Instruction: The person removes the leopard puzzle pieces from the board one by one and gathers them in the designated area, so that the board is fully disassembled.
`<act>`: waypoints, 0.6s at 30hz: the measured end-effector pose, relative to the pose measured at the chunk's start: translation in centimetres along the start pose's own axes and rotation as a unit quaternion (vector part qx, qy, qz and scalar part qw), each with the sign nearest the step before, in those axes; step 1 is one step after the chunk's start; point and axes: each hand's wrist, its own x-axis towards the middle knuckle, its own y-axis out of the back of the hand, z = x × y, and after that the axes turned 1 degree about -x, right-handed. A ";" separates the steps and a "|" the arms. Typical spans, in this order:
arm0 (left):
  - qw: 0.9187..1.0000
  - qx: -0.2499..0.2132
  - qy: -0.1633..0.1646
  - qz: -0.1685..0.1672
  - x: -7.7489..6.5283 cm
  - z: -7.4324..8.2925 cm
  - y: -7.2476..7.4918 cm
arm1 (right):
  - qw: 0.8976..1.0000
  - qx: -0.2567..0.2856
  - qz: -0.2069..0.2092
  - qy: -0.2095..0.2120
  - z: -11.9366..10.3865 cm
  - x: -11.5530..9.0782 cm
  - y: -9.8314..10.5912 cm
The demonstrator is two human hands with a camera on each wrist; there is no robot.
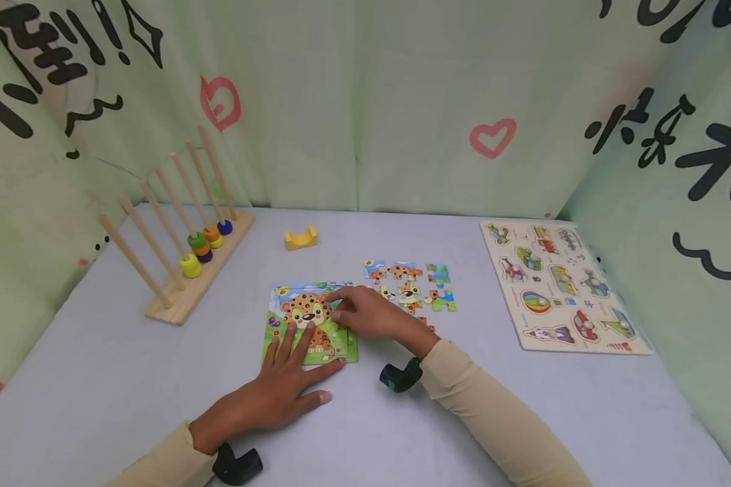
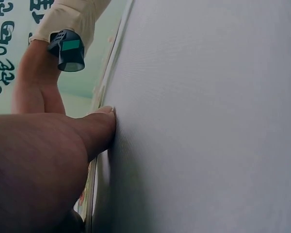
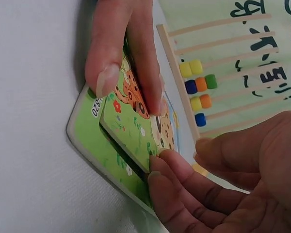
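A green leopard picture board point(image 1: 319, 341) lies on a second green board point(image 1: 352, 355), its corner offset from the one beneath. My left hand point(image 1: 280, 392) is spread out, fingertips resting on the picture and thumb on the tablecloth. In the right wrist view, fingers point(image 3: 106, 63) of that hand touch the boards. My right hand point(image 1: 368, 312) pinches the upper board's right edge with curled fingers point(image 3: 167, 187). Right of this hand lie loose leopard puzzle pieces point(image 1: 408, 289), partly hidden by the wrist. The left wrist view shows mainly the left thumb point(image 2: 99, 128) against the cloth.
A wooden peg rack point(image 1: 210, 270) with several coloured beads stands at the left. Behind the boards sits a small yellow curved block point(image 1: 301, 239). A wooden picture puzzle board point(image 1: 560, 318) lies at the right. Curtains point(image 1: 353, 101) enclose the table's back and sides.
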 end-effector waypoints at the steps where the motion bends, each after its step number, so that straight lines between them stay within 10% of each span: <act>1: 1.000 0.000 0.001 -0.001 0.0 0.0 0.0 | 1.000 0.000 0.000 0.001 0.0 0.0 0.0; 18: 1.000 0.003 -0.010 0.006 0.0 -0.1 -0.1 | 0.999 0.023 -0.025 0.033 0.6 -0.2 -0.1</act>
